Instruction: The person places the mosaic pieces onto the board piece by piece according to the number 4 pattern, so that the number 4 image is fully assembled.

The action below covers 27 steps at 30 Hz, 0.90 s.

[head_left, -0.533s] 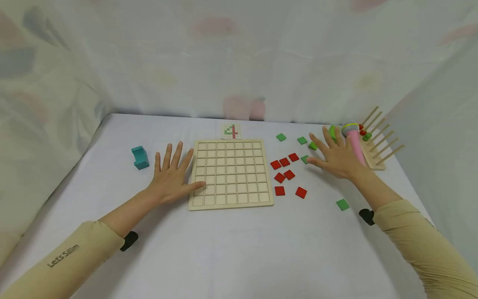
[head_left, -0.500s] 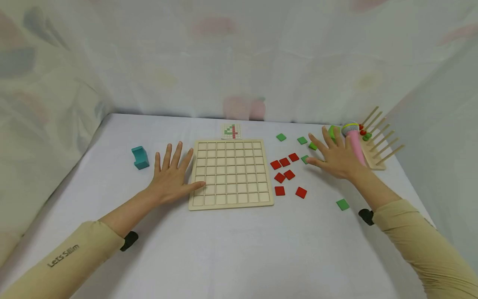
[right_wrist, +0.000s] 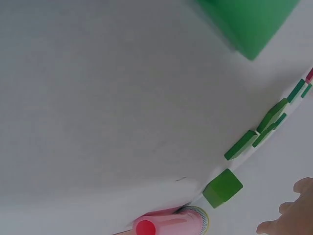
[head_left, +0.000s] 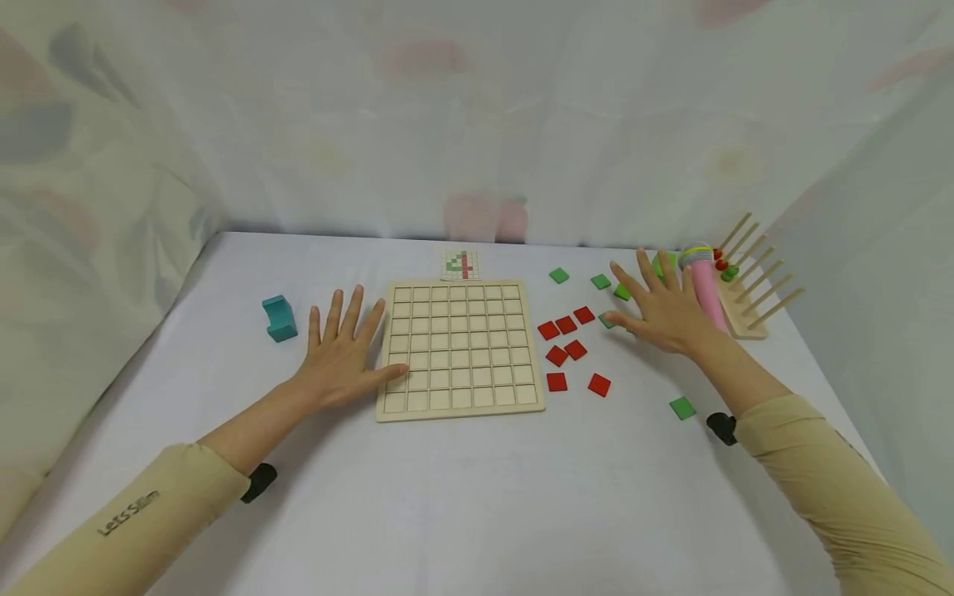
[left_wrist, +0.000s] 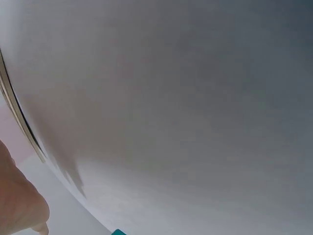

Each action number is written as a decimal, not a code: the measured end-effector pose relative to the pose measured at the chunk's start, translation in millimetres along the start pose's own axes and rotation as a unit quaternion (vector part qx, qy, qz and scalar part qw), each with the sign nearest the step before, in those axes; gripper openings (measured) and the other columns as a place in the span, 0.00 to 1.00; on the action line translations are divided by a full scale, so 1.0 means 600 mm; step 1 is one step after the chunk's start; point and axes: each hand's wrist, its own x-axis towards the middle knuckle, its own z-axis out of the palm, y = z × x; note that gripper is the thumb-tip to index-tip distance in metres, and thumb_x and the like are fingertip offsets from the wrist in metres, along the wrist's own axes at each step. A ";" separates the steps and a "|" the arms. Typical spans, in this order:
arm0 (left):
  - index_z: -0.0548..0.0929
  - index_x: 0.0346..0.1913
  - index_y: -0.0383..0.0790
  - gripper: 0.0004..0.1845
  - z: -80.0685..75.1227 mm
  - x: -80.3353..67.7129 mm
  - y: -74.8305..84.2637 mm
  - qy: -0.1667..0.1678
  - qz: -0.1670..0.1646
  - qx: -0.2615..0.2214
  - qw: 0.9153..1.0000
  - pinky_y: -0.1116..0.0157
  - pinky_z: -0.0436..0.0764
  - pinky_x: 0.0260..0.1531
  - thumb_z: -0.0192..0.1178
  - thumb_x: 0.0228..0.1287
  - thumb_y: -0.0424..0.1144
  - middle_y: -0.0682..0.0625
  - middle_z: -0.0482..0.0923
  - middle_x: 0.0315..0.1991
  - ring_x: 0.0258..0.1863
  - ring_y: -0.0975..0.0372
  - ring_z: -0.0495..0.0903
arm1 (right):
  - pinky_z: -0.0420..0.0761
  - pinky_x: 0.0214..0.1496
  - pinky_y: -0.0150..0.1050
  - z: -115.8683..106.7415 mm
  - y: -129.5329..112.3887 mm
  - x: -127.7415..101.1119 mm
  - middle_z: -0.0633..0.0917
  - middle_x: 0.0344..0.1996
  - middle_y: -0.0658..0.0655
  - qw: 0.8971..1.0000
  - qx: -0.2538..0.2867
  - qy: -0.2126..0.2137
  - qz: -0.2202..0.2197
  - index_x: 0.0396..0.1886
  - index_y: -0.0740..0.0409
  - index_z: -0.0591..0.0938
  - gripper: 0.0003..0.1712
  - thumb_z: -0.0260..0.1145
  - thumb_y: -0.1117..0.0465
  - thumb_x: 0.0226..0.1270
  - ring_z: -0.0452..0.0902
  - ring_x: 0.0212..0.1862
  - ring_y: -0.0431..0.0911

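Both hands lay flat with fingers spread, the left hand (head_left: 341, 352) touching the grid board (head_left: 459, 348), the right hand (head_left: 659, 310) over green tiles (head_left: 600, 281) beside red tiles (head_left: 566, 324), every cell unfilled, so placing seemingly hadn't begun.

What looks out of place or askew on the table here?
Nothing damaged or spilled. The red tiles and green tiles lie scattered loose right of the empty grid board, one green tile apart from the rest. A pink toy microphone lies tipped against the wooden peg rack.
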 end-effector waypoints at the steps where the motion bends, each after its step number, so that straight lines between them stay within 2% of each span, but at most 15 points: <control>1: 0.35 0.80 0.50 0.58 0.000 0.001 0.000 0.001 0.001 0.000 1.000 0.36 0.21 0.72 0.48 0.59 0.77 0.44 0.19 0.80 0.78 0.47 0.15 | 0.32 0.73 0.77 -0.001 -0.001 0.001 0.38 0.80 0.66 1.000 -0.002 0.002 -0.003 0.81 0.40 0.44 0.50 0.49 0.28 0.68 0.26 0.80 0.68; 6: 0.33 0.80 0.51 0.58 -0.004 0.012 0.006 0.013 0.005 -0.006 1.000 0.36 0.20 0.72 0.47 0.59 0.78 0.47 0.15 0.79 0.78 0.49 0.13 | 0.34 0.73 0.77 -0.009 -0.008 0.013 0.39 0.81 0.65 1.000 -0.011 0.015 -0.016 0.81 0.42 0.46 0.49 0.50 0.29 0.69 0.29 0.80 0.69; 11: 0.29 0.79 0.51 0.58 -0.015 0.030 0.012 0.009 -0.003 -0.039 0.999 0.34 0.19 0.71 0.49 0.61 0.75 0.49 0.11 0.78 0.78 0.48 0.13 | 0.45 0.76 0.73 -0.018 -0.021 0.035 0.46 0.80 0.68 0.999 -0.011 0.035 -0.028 0.80 0.48 0.51 0.46 0.52 0.34 0.72 0.39 0.79 0.69; 14: 0.25 0.78 0.51 0.58 -0.020 0.043 0.008 -0.009 -0.015 -0.074 0.997 0.34 0.19 0.70 0.50 0.63 0.72 0.49 0.11 0.78 0.78 0.47 0.14 | 0.53 0.75 0.70 -0.021 -0.029 0.050 0.52 0.78 0.70 0.998 0.015 0.042 -0.038 0.79 0.53 0.55 0.42 0.54 0.40 0.74 0.47 0.77 0.70; 17: 0.25 0.79 0.47 0.58 -0.024 0.058 0.000 -0.029 -0.018 -0.107 0.994 0.33 0.21 0.71 0.52 0.65 0.68 0.45 0.14 0.79 0.79 0.44 0.18 | 0.59 0.74 0.68 -0.018 -0.036 0.066 0.59 0.75 0.71 0.997 0.057 0.041 -0.040 0.77 0.57 0.60 0.37 0.55 0.46 0.75 0.53 0.75 0.70; 22: 0.31 0.79 0.38 0.59 -0.025 0.076 -0.020 -0.073 0.005 -0.137 0.988 0.34 0.32 0.75 0.57 0.64 0.64 0.38 0.24 0.81 0.79 0.39 0.26 | 0.61 0.76 0.63 -0.003 -0.048 0.093 0.64 0.73 0.71 0.991 0.126 0.021 -0.026 0.73 0.61 0.65 0.31 0.56 0.54 0.76 0.57 0.74 0.67; 27: 0.34 0.79 0.36 0.65 -0.022 0.085 -0.036 -0.110 0.038 -0.168 0.979 0.35 0.35 0.76 0.68 0.55 0.60 0.38 0.25 0.81 0.79 0.38 0.25 | 0.60 0.78 0.59 0.006 -0.063 0.115 0.66 0.73 0.68 0.987 0.157 -0.010 -0.016 0.72 0.60 0.67 0.28 0.57 0.60 0.75 0.58 0.76 0.63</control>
